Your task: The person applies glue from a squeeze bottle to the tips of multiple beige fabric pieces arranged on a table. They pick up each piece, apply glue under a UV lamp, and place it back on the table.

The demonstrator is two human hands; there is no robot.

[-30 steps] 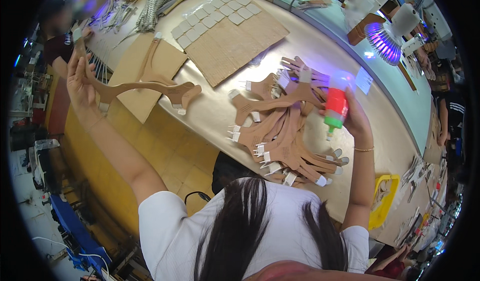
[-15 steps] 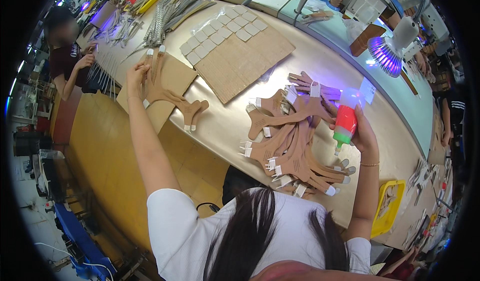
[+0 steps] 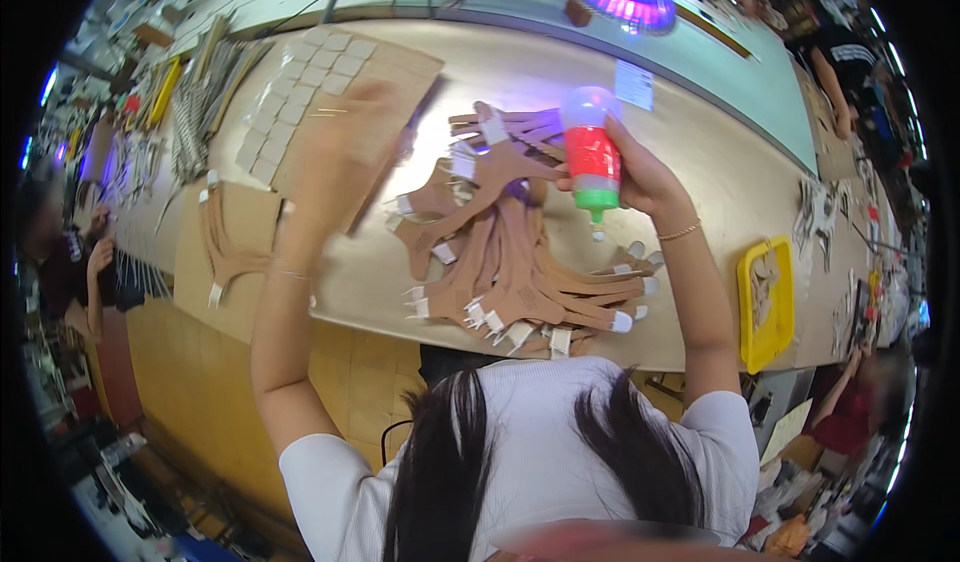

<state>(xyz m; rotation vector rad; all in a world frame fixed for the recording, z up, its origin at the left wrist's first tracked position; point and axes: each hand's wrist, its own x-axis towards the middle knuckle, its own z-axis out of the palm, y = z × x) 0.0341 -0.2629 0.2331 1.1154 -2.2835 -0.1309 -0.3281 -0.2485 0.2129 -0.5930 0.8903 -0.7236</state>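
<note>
My right hand [image 3: 645, 174] is closed round a clear squeeze bottle [image 3: 592, 152] with a red band and a green cap, its nozzle pointing down. The bottle hangs above the right part of a pile of brown Y-shaped strap pieces [image 3: 500, 247] with white tabs and pale tips. Over the lower right part of a cardboard sheet, my left hand [image 3: 355, 127] is smeared by motion, so its fingers cannot be made out. One brown Y-shaped strap piece [image 3: 228, 260] lies on a smaller cardboard piece [image 3: 190, 280], left of my left forearm.
Rows of pale square patches [image 3: 290, 97] lie on the larger cardboard sheet [image 3: 410, 67]. A purple-lit lamp [image 3: 630, 0] stands beyond the bottle. At the right is a yellow basket [image 3: 745, 312]. Braided straps [image 3: 190, 112] lie far left, near another person [image 3: 60, 262].
My left hand has left the strap piece on the small cardboard and moved right, over the larger sheet. My right hand still holds the bottle. The whole view has turned.
</note>
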